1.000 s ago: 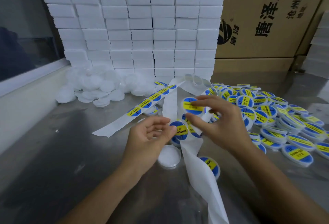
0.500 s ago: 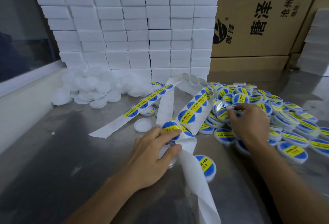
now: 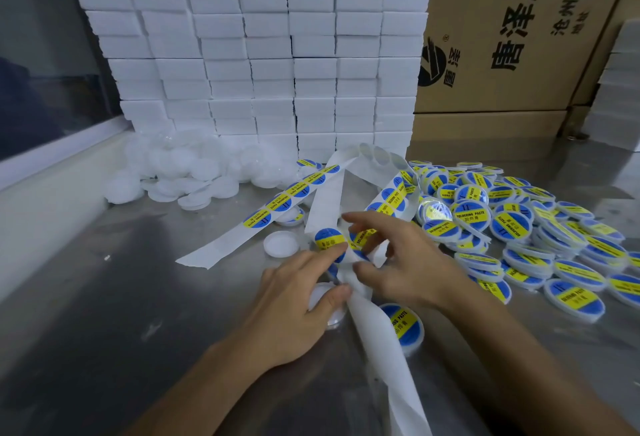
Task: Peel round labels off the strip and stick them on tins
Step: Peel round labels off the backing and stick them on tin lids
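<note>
Hiding beneath left hand [image 3: 294,297]: unlabelled tin [image 3: 334,314], mostly covered.

A dull grey metal tabletop [image 3: 104,349] fills the lower half of the frame and carries soft, diffuse reflections of even indoor light. At the upper left a dark window pane [image 3: 41,65] sits above a pale sill [image 3: 59,155] that runs down toward the left edge. Across the upper centre stands a wall of stacked white boxes [image 3: 263,54], with large brown cardboard cartons [image 3: 512,54] printed in black Chinese characters behind it at the upper right, and another stack of white boxes [image 3: 620,89] at the far right edge.
</note>
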